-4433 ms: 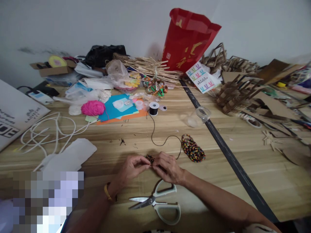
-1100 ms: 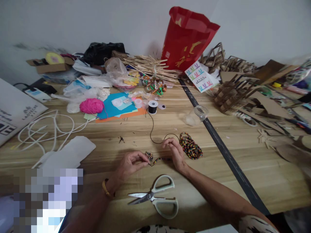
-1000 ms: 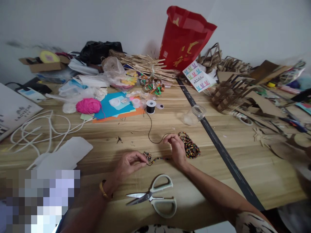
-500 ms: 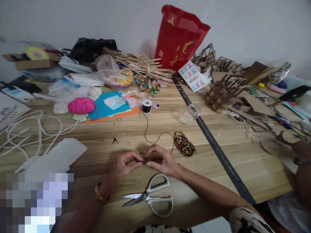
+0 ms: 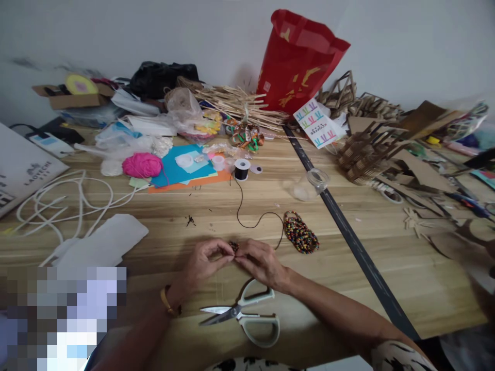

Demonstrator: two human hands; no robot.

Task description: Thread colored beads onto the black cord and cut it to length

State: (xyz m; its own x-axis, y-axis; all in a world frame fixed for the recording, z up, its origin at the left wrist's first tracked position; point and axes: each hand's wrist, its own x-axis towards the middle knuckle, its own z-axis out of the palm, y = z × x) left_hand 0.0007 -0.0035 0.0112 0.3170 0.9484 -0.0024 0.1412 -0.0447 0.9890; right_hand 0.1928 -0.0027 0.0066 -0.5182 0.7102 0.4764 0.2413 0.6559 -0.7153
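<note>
Bead pile [image 5: 233,246]: lay on the table [image 5: 166,252], partly hidden by fingers [image 5: 220,245].
Room: open wood stretched leftward; spread scissors [image 5: 236,313] took the near side, bead strands [image 5: 301,233] the right.
Table edge: showed beyond the right forearm [image 5: 340,304].
Left hand [image 5: 207,260]: pinched the black cord [image 5: 249,227].
Right hand [image 5: 265,263]: fingertips drawn narrow against the left's; grip too small to tell.
</note>
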